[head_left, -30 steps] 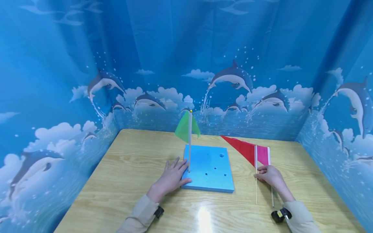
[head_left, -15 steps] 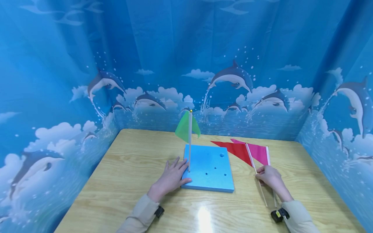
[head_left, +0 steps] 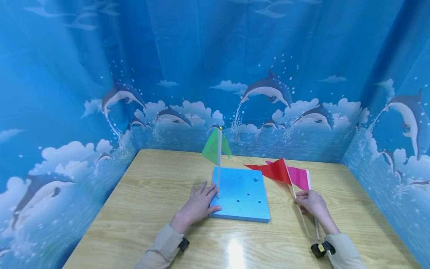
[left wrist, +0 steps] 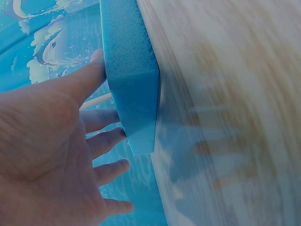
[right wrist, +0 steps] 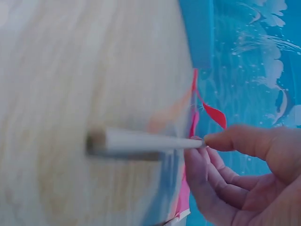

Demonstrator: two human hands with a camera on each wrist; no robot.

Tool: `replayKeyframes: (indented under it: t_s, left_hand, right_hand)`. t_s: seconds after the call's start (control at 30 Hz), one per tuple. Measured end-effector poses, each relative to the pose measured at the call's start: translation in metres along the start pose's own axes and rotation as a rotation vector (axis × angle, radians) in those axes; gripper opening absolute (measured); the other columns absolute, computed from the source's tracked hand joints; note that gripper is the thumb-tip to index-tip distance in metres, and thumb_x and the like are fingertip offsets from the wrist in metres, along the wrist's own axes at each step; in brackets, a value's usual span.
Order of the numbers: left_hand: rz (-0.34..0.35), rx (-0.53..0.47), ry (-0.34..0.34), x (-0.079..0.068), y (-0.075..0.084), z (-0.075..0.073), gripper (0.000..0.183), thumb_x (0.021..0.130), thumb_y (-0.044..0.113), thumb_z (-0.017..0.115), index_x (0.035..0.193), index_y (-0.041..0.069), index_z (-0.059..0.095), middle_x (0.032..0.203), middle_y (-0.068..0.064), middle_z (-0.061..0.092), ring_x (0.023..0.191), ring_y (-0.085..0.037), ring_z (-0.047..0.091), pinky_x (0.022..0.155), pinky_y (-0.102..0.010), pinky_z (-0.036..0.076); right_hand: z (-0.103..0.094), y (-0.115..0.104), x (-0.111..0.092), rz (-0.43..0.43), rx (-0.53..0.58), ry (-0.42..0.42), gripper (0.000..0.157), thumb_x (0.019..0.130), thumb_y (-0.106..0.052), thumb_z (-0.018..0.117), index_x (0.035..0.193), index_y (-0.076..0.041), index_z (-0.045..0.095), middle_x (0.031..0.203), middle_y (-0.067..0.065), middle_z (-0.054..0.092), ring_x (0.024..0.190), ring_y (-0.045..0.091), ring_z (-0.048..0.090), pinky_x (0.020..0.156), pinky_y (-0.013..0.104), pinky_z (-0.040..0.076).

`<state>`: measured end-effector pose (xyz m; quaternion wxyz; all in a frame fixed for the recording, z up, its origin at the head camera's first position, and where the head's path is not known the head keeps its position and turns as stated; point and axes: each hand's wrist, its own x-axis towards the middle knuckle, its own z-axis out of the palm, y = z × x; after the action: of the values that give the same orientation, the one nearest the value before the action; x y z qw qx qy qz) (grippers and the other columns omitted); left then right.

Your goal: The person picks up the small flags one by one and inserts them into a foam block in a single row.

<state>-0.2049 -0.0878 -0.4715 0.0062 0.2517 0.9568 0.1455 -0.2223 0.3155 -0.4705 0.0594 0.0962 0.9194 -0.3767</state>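
A blue foam board (head_left: pixel 231 209) with several holes lies on the table. A small green flag (head_left: pixel 211 148) stands upright in a hole near its left edge. My left hand (head_left: pixel 197 205) rests on that edge, fingers spread and straight, beside the flag's stick. In the left wrist view the thumb and some fingertips touch the board (left wrist: pixel 134 94). To the right of the board, my right hand (head_left: pixel 313 204) pinches the stick of a red triangular flag (head_left: pixel 276 171) between thumb and fingers. Behind it lies a pink flag (head_left: pixel 299 177), its stick partly hidden by the hand.
The wooden table (head_left: pixel 147 186) extends to both sides of the board. A blue curtain (head_left: pixel 201 74) printed with dolphins encloses the back and sides. Black wrist cameras sit on the left wrist (head_left: pixel 183 244) and right wrist (head_left: pixel 322 248).
The red flag's stick has swung from upright in view to leaning left at the top, and its upper end has risen. The pink flag shows more. My left hand has stayed still.
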Motion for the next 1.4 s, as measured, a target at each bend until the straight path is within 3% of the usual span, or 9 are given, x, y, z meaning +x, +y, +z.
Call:
replayKeyframes:
  t_s: [0.23,0.33,0.53,0.77,0.9,1.13,1.4]
  left_hand:
    - [0.000,0.009,-0.002,0.001,0.000,0.000,0.069,0.088,0.053,0.049,0.143,0.014,0.033,0.150,-0.007,0.028,0.138,-0.036,0.017,0.104,-0.067,0.014]
    - [0.000,0.007,-0.001,0.001,0.000,0.000,0.069,0.088,0.052,0.049,0.143,0.014,0.033,0.150,-0.007,0.028,0.138,-0.036,0.017,0.104,-0.067,0.013]
    - [-0.003,0.003,0.007,0.001,-0.001,0.001,0.070,0.087,0.053,0.050,0.143,0.014,0.034,0.149,-0.007,0.028,0.138,-0.036,0.017,0.104,-0.067,0.013]
    - [-0.002,0.003,0.007,0.001,-0.001,0.002,0.070,0.087,0.053,0.050,0.143,0.014,0.034,0.149,-0.007,0.029,0.138,-0.036,0.017,0.104,-0.067,0.013]
    - [-0.003,0.007,0.007,0.002,-0.001,0.002,0.070,0.087,0.053,0.050,0.143,0.014,0.034,0.149,-0.006,0.028,0.138,-0.036,0.017,0.104,-0.067,0.013]
    - [-0.001,-0.001,0.006,0.001,0.000,0.002,0.069,0.088,0.052,0.050,0.143,0.014,0.034,0.150,-0.006,0.028,0.138,-0.036,0.017,0.104,-0.067,0.013]
    - [-0.007,-0.001,-0.001,0.001,0.000,0.002,0.070,0.088,0.053,0.050,0.143,0.014,0.033,0.150,-0.006,0.027,0.138,-0.036,0.017,0.104,-0.067,0.013]
  right_hand:
    - [-0.005,-0.013,-0.004,-0.072,0.146,0.038,0.036,0.088,-0.010,0.059,0.115,0.013,0.054,0.092,0.019,0.066,0.061,0.013,0.061,0.056,0.033,0.055]
    - [-0.004,-0.021,-0.005,-0.068,0.229,0.039,0.039,0.089,-0.011,0.059,0.120,0.012,0.052,0.097,0.016,0.065,0.069,0.010,0.062,0.063,0.034,0.057]
    - [-0.001,-0.039,-0.008,-0.116,0.395,0.048,0.041,0.091,-0.007,0.056,0.126,0.013,0.046,0.104,0.024,0.061,0.077,0.013,0.066,0.072,0.038,0.056]
    - [0.009,-0.057,-0.009,-0.213,0.583,0.072,0.040,0.091,-0.005,0.055,0.124,0.016,0.045,0.087,-0.003,0.063,0.077,0.012,0.067,0.074,0.039,0.056]
    - [0.018,-0.067,-0.008,-0.259,0.674,0.090,0.041,0.090,-0.005,0.057,0.122,0.017,0.045,0.082,-0.010,0.064,0.076,0.011,0.066,0.072,0.039,0.056]
    - [0.031,-0.087,-0.004,-0.290,0.803,0.114,0.037,0.087,-0.007,0.062,0.118,0.011,0.051,0.090,0.004,0.064,0.079,0.014,0.066,0.073,0.040,0.055]
    - [0.050,-0.115,-0.005,-0.329,0.830,0.102,0.037,0.087,-0.009,0.062,0.119,0.007,0.053,0.096,0.010,0.062,0.079,0.013,0.065,0.075,0.040,0.054]
